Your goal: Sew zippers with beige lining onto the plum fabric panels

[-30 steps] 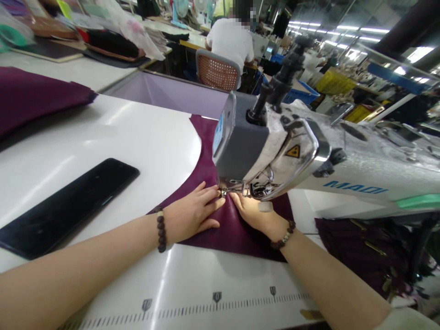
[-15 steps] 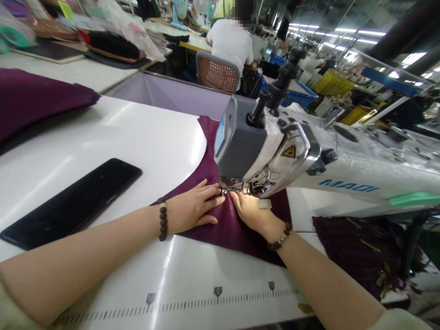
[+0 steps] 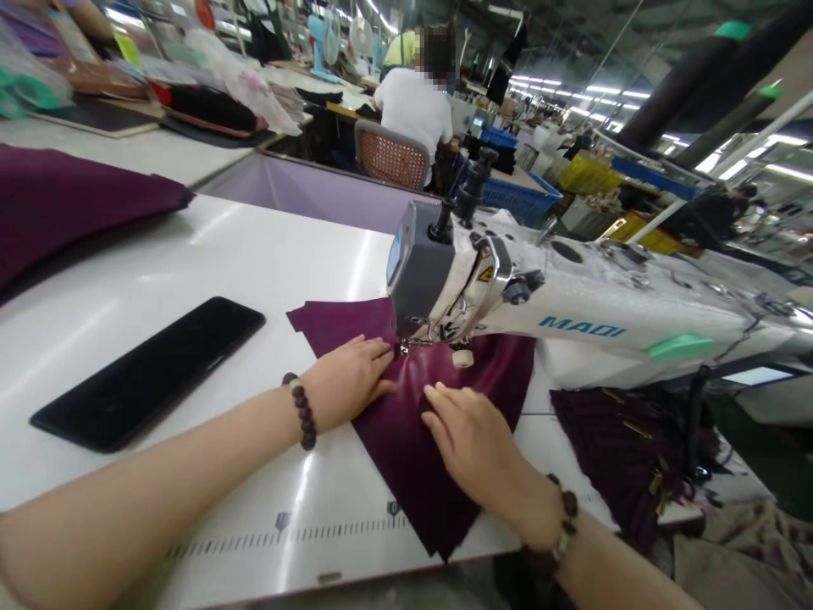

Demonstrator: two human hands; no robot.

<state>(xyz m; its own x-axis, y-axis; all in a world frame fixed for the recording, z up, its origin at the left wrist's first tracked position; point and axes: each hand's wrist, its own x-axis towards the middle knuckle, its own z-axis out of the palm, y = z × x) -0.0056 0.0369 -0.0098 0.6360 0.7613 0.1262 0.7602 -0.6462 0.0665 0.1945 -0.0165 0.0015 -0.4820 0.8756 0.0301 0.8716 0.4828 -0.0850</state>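
A dark purple piece of leather-like material (image 3: 423, 457) lies under the head of a sewing machine (image 3: 438, 280), its near corner reaching over the ruler marks at the table's front. My left hand (image 3: 349, 381) rests flat on its left part, fingertips close to the presser foot (image 3: 404, 346). To the right and nearer me, my right hand (image 3: 476, 436) lies on the piece with fingers stretched out, in front of the foot. Neither hand grips anything. The needle tip is too small to make out.
A black phone (image 3: 152, 373) lies on the white table at left, near more purple material (image 3: 76, 207). Dark purple pieces with brass zipper pulls (image 3: 626, 449) lie at right. Behind the table sits a person in white (image 3: 416, 110) on a chair (image 3: 392, 157).
The purple piece has turned, its near corner swinging towards me and its far end to the left. My right hand has drawn back from the presser foot; my left has shifted slightly left.
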